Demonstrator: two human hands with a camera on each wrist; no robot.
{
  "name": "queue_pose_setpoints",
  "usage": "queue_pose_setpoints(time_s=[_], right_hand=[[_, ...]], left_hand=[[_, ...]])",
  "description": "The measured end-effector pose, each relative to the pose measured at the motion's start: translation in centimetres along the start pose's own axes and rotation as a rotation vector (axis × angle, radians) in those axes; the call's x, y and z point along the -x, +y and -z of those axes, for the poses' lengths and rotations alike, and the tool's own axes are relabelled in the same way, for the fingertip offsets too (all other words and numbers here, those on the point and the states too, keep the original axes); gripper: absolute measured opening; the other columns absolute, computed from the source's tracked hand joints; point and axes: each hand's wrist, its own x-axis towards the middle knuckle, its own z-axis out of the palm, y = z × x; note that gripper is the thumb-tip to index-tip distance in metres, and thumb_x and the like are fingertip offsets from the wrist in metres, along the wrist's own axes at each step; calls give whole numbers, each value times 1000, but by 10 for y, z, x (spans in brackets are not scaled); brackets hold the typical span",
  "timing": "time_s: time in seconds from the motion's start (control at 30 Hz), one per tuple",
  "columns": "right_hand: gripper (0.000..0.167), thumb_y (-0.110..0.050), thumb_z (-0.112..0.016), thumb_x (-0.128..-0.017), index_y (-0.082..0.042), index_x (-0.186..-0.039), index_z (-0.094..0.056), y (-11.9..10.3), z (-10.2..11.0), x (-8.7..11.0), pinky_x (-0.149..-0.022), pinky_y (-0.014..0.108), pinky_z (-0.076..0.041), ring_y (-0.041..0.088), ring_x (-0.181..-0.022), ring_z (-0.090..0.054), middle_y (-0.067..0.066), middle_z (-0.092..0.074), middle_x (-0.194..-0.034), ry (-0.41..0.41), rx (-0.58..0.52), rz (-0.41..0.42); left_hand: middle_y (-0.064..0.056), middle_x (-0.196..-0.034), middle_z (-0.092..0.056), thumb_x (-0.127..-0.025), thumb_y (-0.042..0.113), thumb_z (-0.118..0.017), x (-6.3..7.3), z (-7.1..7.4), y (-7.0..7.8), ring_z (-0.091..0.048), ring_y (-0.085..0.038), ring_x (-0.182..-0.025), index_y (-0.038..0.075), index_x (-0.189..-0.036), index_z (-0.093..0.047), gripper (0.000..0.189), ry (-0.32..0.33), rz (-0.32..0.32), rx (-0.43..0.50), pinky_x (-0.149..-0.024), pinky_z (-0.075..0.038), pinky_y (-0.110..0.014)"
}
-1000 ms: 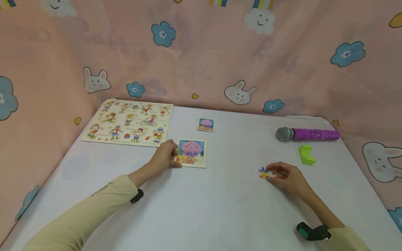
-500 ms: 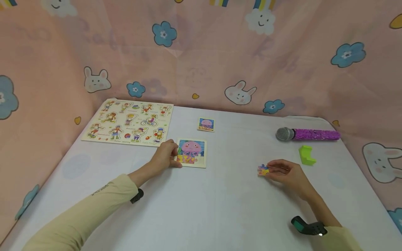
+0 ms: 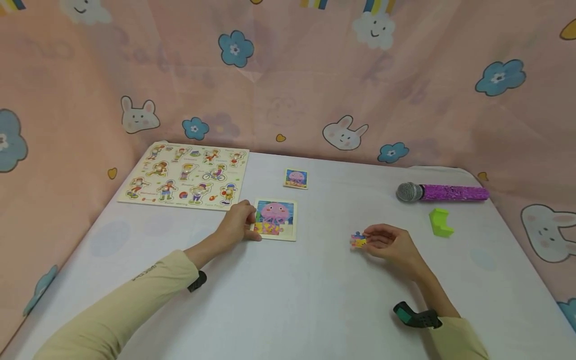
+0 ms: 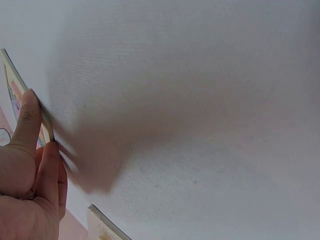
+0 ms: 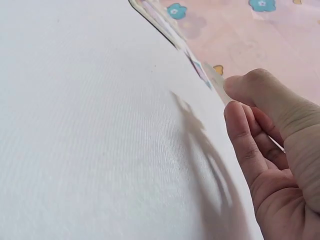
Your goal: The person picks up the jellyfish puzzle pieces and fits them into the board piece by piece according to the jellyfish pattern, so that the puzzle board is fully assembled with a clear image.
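My left hand [image 3: 235, 221] grips the left edge of a small square puzzle board [image 3: 292, 220], which lies flat on the white table. A pink jellyfish picture fills most of its frame, and a bare patch shows at the lower right. In the left wrist view, the thumb [image 4: 28, 117] lies over the edge of the board [image 4: 15, 75]. Off to the right, my right hand [image 3: 396, 247] pinches a small puzzle piece [image 3: 358, 240] coloured blue, yellow and pink, held above the table. The right wrist view shows thumb and forefinger [image 5: 237, 117] together on the pale piece [image 5: 216, 80].
Behind the board lies a small jellyfish picture tile [image 3: 295, 178]. A large peg puzzle with sports figures [image 3: 184, 175] lies at the back left. A purple microphone [image 3: 443, 192] and a lime-green block [image 3: 440, 223] rest at the right. A pink patterned curtain [image 3: 270, 80] surrounds the table.
My right hand has moved left with the puzzle piece, closer to the puzzle board. The left hand and the board have stayed in place.
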Motion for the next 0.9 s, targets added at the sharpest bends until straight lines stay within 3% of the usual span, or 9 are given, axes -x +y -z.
queue_pose_setpoints(time_s=[0.3, 0.63, 0.9], right_hand=[[43, 13, -72, -74, 17, -113, -54, -6, -22, -15, -77, 22, -53, 6, -85, -65, 5, -65, -99, -3, -54, 29], [42, 15, -71, -72, 17, -111, -55, -11, -52, -33, -77, 22, -53, 8, -84, -64, 21, -62, -104, -31, -98, 54], [41, 13, -72, -73, 14, -111, -57, -16, -77, -48, -78, 22, -53, 11, -85, -63, 26, -61, -106, -37, -97, 61]], left_hand=[[-9, -77, -45, -61, 7, -88, 0, -1, 2, -41, -16, -69, -4, -76, -54, 39, 0, 20, -9, -58, -35, -24], [-7, -77, -45, -61, 6, -88, -1, -3, 1, -42, -16, -69, -2, -76, -54, 39, -4, 48, -19, -57, -35, -23], [-8, -77, -45, -61, 5, -88, -1, -2, 2, -42, -16, -70, -2, -76, -53, 38, -3, 41, -7, -57, -36, -23]])
